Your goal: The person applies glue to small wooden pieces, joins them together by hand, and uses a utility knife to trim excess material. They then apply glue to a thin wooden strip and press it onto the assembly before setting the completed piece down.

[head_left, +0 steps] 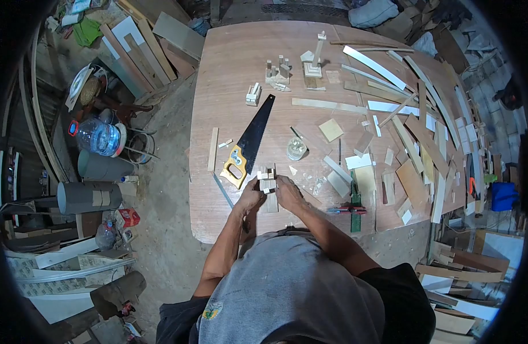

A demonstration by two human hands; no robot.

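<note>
Near the front of the table, a small wooden model built of pale pieces sits between my two hands. My left hand closes on its left side. From the right, my right hand grips it with bent fingers, partly hidden. Under and below the model lies a flat wooden strip. A handsaw with a yellow handle rests just beyond my left hand. Beyond my right hand stands a clear jar with pale contents and a thin stick beside it.
Several small wooden models, one a tower, stand at the back of the table. Wood strips and offcuts cover the right side. Red-handled pliers lie at front right. A water bottle and cylinders are left of the table.
</note>
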